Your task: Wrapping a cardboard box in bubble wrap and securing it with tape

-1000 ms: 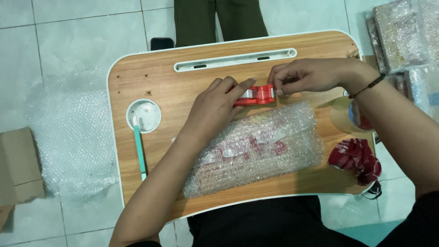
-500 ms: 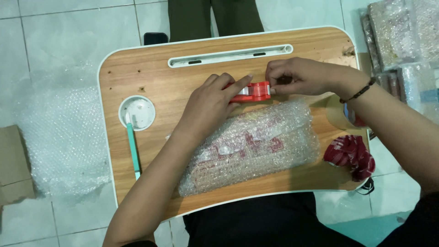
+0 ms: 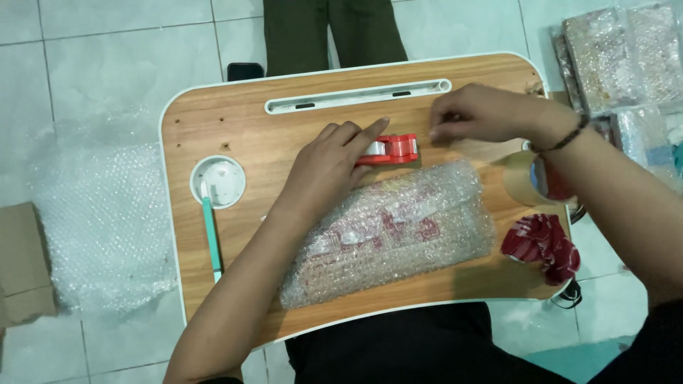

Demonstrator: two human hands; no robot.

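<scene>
Going left to right: loose bubble wrap [image 3: 99,220] on the floor tiles, then the lap table [image 3: 235,114] with a teal pen [image 3: 211,238] by its cup hole. The left hand [image 3: 327,171] lies flat on the red tape dispenser [image 3: 390,148], fingers curled over it, pinning it down. Just below sits the bubble-wrapped package [image 3: 391,231]. Half a second ago the right hand [image 3: 477,117] was touching the dispenser; now it's pulled off to the right, fingertips pinched, so I'd guess a strip of tape is being drawn out, though I can't actually see any. A brown tape roll [image 3: 523,178] is by the wrist.
</scene>
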